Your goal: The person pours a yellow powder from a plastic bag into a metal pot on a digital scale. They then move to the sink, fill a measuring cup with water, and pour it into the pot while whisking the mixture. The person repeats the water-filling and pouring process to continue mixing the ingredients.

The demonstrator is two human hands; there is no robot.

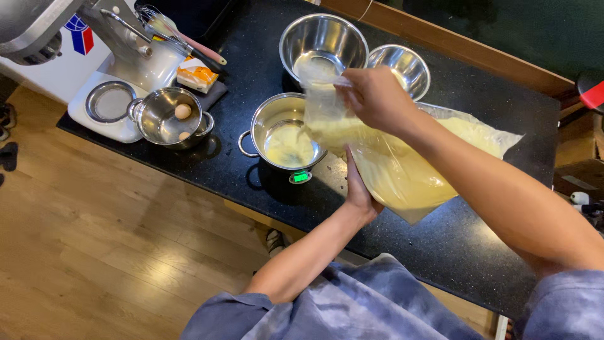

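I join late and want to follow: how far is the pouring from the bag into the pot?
Done: some yellow liquid already lies in the pot, which sits on a scale. In hand: the right hand pinches the bag's open end over the pot, and the left hand supports it below. Left: most of the liquid is in the bag.
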